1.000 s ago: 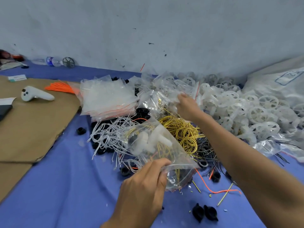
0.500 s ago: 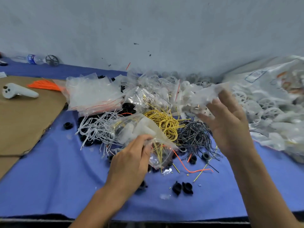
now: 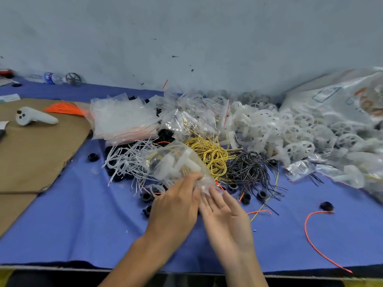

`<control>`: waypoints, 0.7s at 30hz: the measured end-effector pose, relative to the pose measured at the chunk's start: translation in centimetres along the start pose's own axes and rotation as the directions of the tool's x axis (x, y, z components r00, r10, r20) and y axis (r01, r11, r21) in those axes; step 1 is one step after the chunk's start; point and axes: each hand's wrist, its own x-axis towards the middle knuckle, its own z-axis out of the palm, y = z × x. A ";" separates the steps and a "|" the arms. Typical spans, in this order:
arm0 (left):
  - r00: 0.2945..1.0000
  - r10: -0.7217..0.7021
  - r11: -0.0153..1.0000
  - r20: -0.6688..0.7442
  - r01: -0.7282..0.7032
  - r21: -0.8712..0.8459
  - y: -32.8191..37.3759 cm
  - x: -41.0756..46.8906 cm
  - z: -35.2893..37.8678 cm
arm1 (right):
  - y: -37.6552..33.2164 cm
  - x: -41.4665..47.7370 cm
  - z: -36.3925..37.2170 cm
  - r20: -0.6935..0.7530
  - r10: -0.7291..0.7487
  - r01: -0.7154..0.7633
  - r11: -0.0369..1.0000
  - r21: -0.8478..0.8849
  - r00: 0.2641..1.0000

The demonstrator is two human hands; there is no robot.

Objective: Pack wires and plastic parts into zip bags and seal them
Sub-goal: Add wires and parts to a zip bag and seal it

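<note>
My left hand (image 3: pixel 176 206) pinches the near edge of a clear zip bag (image 3: pixel 176 162) that holds white plastic parts and gold wires. My right hand (image 3: pixel 226 214) is beside it, palm up with fingers straight, fingertips touching the bag's near corner. Behind the bag lie loose white wires (image 3: pixel 126 160), a coil of gold wires (image 3: pixel 209 154) and a tangle of black wires (image 3: pixel 248 168). A stack of unused zip bags (image 3: pixel 122 119) sits at the back left. A heap of white plastic wheels (image 3: pixel 290 129) fills the back right.
Blue cloth (image 3: pixel 72 220) covers the table; brown cardboard (image 3: pixel 31 154) lies at left with a white controller (image 3: pixel 33 119) and orange wires (image 3: pixel 64 108). Small black plastic parts (image 3: pixel 262 194) and a long orange wire (image 3: pixel 313 235) are scattered near. A big filled bag (image 3: pixel 339 104) stands far right.
My right hand let go of a filled bag at the back pile and came down to the bag in my left hand. The left hand kept its grip.
</note>
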 end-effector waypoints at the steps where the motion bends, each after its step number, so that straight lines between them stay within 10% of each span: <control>1: 1.000 0.011 1.000 0.002 -0.011 0.015 -0.1 -0.1 -0.1 | 0.2 0.9 0.6 0.012 0.009 -0.009 1.000 0.002 1.000; 4: 0.999 0.033 0.999 0.029 -0.033 0.003 -0.2 0.0 -0.6 | 1.2 3.4 2.5 0.129 0.102 -0.098 0.994 -0.036 0.986; 7: 0.999 0.024 0.999 0.024 -0.024 -0.025 -0.7 -0.1 -0.8 | 2.8 4.6 3.1 0.141 0.121 -0.039 0.878 -0.476 0.983; 8: 1.000 0.014 0.999 0.016 -0.013 -0.035 -0.9 -0.2 -0.9 | 2.8 4.8 2.8 0.174 0.028 0.099 0.726 -0.680 0.984; 10: 1.000 -0.020 0.998 0.012 0.021 -0.056 -1.4 -0.3 -1.1 | 2.1 4.9 2.1 0.399 -0.096 0.406 0.079 -0.910 0.912; 11: 0.999 -0.033 0.998 0.009 0.034 -0.062 -1.5 -0.4 -1.1 | 1.6 4.7 1.8 0.513 -0.044 0.487 -0.252 -0.836 0.857; 13: 1.000 -0.030 0.997 0.003 0.031 -0.076 -1.3 -0.3 -1.0 | 0.6 3.7 2.0 0.580 0.120 0.537 -0.560 -0.631 0.806; 17: 0.998 0.044 0.996 0.038 -0.041 -0.076 -1.3 -1.2 -0.8 | -1.4 3.3 2.5 0.507 0.229 0.489 -0.734 -0.471 0.831; 21: 0.981 0.131 0.990 0.142 -0.136 0.027 -3.8 -3.5 -0.8 | -3.7 1.5 0.5 0.623 -0.180 0.436 -0.569 -0.697 0.761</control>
